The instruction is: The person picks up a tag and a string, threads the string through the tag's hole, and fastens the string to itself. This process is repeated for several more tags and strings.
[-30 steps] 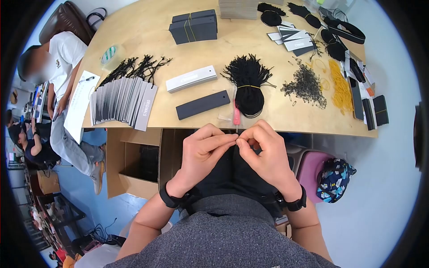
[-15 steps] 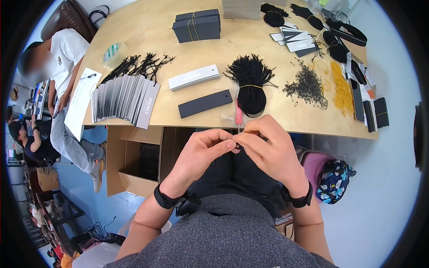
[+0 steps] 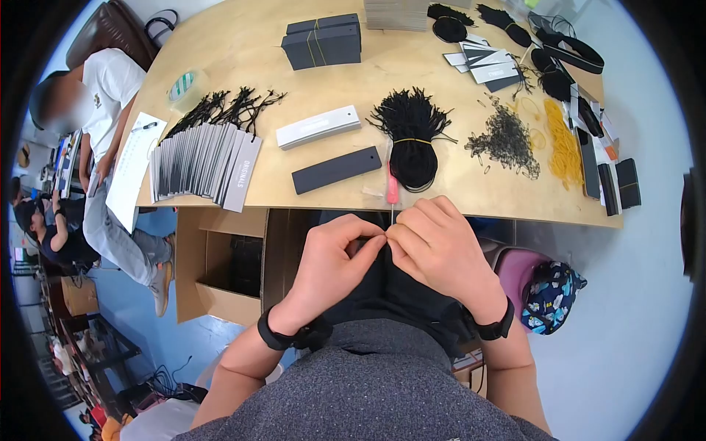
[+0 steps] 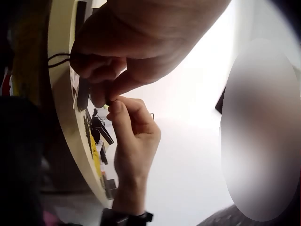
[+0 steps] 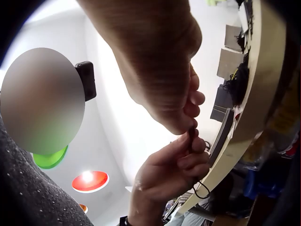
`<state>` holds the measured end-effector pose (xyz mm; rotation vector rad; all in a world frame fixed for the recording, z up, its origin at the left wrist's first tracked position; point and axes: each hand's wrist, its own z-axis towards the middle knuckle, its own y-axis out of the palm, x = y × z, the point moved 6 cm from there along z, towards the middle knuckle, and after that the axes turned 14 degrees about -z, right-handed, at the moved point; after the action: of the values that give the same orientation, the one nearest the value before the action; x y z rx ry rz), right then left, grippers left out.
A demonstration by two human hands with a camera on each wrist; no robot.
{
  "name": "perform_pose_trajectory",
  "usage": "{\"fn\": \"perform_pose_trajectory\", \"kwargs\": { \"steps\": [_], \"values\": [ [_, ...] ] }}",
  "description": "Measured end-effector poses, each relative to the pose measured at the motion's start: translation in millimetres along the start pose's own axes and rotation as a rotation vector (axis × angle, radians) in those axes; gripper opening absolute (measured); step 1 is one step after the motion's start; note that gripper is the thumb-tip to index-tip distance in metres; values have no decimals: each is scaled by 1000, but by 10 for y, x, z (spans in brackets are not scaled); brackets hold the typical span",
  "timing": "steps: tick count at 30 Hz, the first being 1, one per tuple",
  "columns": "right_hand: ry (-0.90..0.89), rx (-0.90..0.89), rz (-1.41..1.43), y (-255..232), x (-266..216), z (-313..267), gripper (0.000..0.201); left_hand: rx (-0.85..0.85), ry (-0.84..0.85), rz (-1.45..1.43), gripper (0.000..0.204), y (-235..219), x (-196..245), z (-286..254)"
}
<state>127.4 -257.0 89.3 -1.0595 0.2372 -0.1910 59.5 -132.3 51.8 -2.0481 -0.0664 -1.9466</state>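
Note:
Just off the table's near edge, my left hand [image 3: 334,253] and right hand [image 3: 437,246] meet at the fingertips. Between them is a thin black cord [image 5: 191,137], pinched by thumb and fingers of both hands. A loop of this cord [image 4: 59,57] sticks out from my left hand in the left wrist view. Most of the cord is hidden inside the fingers. A pink-handled tool [image 3: 393,192] with a thin metal shaft lies at the edge beyond the hands. Behind it sits a banded bundle of black cords [image 3: 413,158].
Left on the table [image 3: 243,51] lies a fanned row of grey tags with cords [image 3: 198,169]. A white tag stack [image 3: 318,127] and dark tag stack [image 3: 336,170] lie mid-table. Safety pins [image 3: 506,143] and yellow bands [image 3: 562,147] are to the right. An open carton [image 3: 220,294] stands below; a person [image 3: 110,95] sits left.
My hands have shifted slightly down toward my body. The right hand has turned so its knuckles face up. Left thumb and fingers have changed their grip on the cord.

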Motion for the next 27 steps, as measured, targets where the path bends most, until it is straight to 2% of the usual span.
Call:
{"fn": "perform_pose_trajectory", "kwargs": {
  "steps": [1, 2, 3, 4, 6, 7, 9, 12, 16, 18, 22, 24, 27],
  "values": [
    [-4, -35, -19, 36, 2, 6, 16, 0, 0, 1, 10, 22, 0, -3],
    [-4, -34, -19, 55, 4, 8, 16, 27, 87, 42, 9, 34, 48, -6],
    [44, -6, 10, 58, 35, 8, 16, 55, 175, 83, 9, 32, 93, -13],
    [91, 22, 39, 54, 64, 7, 16, 56, 174, 84, 9, 20, 79, -8],
    [153, 93, 71, 16, 85, -14, 16, 47, 1, -110, 6, -16, -73, 26],
    [216, 162, 104, -23, 110, -39, 17, 50, 1, -109, 6, -22, -111, 33],
    [229, 188, 122, -70, 90, -73, 18, 35, -128, -467, 5, 6, -256, 39],
    [214, 178, 131, -78, 41, -83, 19, 11, -191, -563, 6, 37, -262, 40],
    [211, 174, 83, -14, 42, -89, 19, 26, -151, -567, 7, 31, -255, 39],
    [205, 181, 70, 4, 33, -89, 19, 14, -120, -467, 11, 27, -217, 30],
    [222, 187, 62, 12, 55, -74, 20, 0, -156, -533, 15, 50, -230, 13],
    [249, 185, 101, 7, 78, -71, 20, -17, -348, -806, 18, 99, -288, -20],
    [287, 193, 143, -19, 97, -74, 21, -23, -349, -830, 19, 112, -288, -26]
  ]
}}
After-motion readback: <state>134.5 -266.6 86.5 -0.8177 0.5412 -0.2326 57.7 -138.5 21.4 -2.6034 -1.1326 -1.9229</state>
